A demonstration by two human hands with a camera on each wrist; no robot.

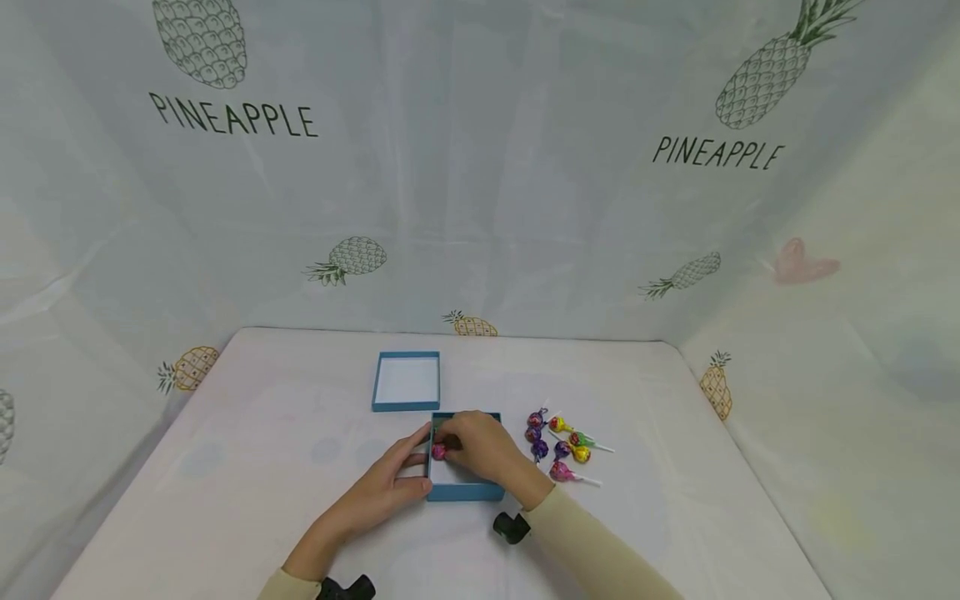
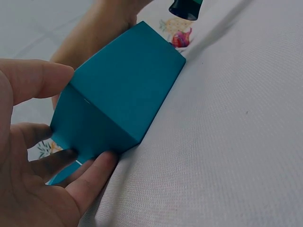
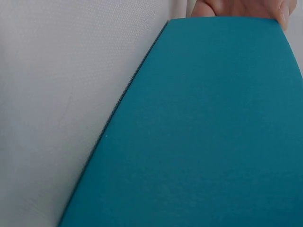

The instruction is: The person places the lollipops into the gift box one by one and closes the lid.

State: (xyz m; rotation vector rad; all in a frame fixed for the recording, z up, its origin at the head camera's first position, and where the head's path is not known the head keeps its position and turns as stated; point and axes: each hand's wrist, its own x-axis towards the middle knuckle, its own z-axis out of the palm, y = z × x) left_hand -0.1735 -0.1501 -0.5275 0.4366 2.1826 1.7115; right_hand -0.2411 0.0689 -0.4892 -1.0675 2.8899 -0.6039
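In the head view, a blue open-topped box (image 1: 466,492) with a pale inside stands on the table. My left hand (image 1: 386,489) rests against its left side, thumb near the front corner and fingers spread along the wall. The left wrist view has those extended fingers (image 2: 97,179) touching the box's teal side (image 2: 128,80). Inside the box, my right hand (image 1: 483,446) reaches to the left part, its curled fingertips pinching a pink-wrapped lollipop (image 1: 438,452). The lollipop's stick is hidden. The box wall (image 3: 189,127) fills most of the right wrist view and hides the right fingers.
A matching blue lid (image 1: 406,407), white inside, lies behind the box to the left. Several wrapped lollipops lie right of the box, among them a pink one (image 1: 561,472), a green one (image 1: 577,439) and a yellow one (image 1: 581,454). Pineapple-print cloth (image 1: 480,183) hangs around the table.
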